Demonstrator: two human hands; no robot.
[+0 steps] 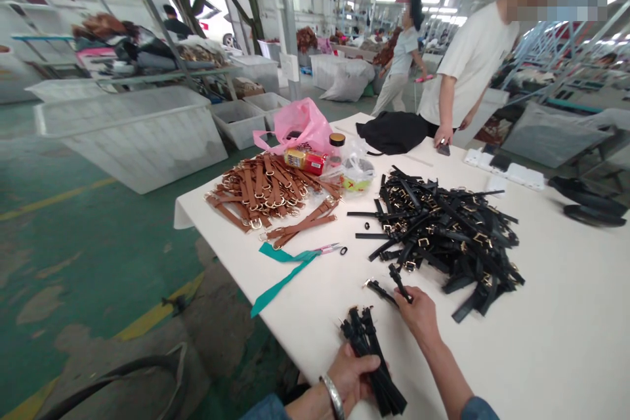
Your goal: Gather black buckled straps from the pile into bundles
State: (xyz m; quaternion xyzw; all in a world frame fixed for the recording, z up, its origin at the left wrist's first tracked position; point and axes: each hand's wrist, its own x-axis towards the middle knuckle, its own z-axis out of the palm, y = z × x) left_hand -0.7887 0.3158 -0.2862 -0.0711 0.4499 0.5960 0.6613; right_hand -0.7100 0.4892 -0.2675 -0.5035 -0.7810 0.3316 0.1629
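While the left hand grips a bundle of black straps low at the near edge of the white table, its fingers are wrapped tight round the middle of the bunch, whose buckled ends fan up and away from the wrist. A silver bracelet circles that wrist. The right hand is stretched out just beyond the bundle, fingertips pinched on a single black strap that lies partly on the cloth; a second loose strap sits just beside it, and whether the hand touches that one too is hard to tell from this angle.

Past the right hand spreads a large heap of black straps with gold-coloured buckles, a few strays lying off its left side. Further left, well apart from it, is a pile of brown straps. Between the two piles and nearer the table's edge lie small scissors on a teal ribbon that trails over the side. Behind the brown pile are a pink plastic bag, a red and yellow packet and a dark-lidded jar. A black bag rests at the far end, where a person in a white shirt stands with one hand on the table.
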